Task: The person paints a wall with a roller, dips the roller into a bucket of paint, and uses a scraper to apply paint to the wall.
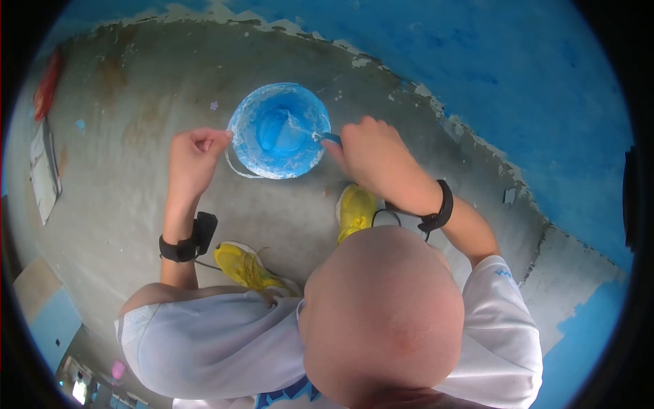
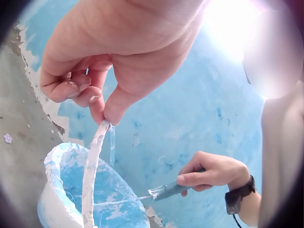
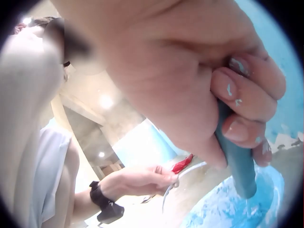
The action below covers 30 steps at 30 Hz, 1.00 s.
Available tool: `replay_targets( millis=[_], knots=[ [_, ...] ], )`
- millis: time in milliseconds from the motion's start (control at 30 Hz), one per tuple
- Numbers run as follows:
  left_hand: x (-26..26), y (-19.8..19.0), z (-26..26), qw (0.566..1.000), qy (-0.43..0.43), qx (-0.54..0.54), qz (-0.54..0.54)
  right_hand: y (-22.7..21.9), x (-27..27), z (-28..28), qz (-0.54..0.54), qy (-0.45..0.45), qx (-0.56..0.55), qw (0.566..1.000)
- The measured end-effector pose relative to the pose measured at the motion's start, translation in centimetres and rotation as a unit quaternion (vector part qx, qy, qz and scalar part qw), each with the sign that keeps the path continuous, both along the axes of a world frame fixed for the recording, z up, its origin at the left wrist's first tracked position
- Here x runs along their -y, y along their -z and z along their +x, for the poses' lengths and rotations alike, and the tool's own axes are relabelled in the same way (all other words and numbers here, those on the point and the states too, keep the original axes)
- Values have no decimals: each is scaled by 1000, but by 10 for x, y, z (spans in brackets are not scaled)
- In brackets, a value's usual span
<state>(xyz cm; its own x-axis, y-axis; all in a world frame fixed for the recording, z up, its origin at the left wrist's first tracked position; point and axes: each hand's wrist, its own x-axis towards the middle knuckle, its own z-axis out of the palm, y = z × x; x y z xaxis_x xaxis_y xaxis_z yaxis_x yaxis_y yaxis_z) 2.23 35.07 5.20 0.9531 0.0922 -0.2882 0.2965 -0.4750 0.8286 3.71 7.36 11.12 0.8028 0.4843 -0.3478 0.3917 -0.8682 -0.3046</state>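
A paint-smeared bucket (image 1: 245, 153) with blue paint inside is held off to the front, between both hands. My left hand (image 1: 193, 158) pinches its white handle (image 2: 91, 171) between thumb and fingertips. Curled round the blue-grey grip of a tool (image 3: 237, 161) is my right hand (image 1: 381, 153); the tool's paint-coated end reaches over the bucket's rim at the right. Spots of paint mark the right fingers (image 3: 242, 102). The lower part of the tool is hard to make out in the head view.
A blue painted wall (image 1: 511, 82) with a flaking lower edge runs along the right. On the grey floor (image 1: 150, 102) lie a red item (image 1: 48, 85) and a white board-like item (image 1: 45, 174) at the far left. Yellow shoes (image 1: 245, 266) stand below the bucket.
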Motion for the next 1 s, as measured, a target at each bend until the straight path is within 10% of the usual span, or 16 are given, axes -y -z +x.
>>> replay_targets(
  millis=[233,600,1000],
  knots=[
    [0,8,0,1000,-2,12,-3,14,34,-24,102,153,27,983],
    [-3,14,1,999,-23,20,12,35,134,-59,197,250,-295,901],
    [-14,11,-5,999,-32,-1,-4,124,126,-97,157,265,-160,938]
  ],
)
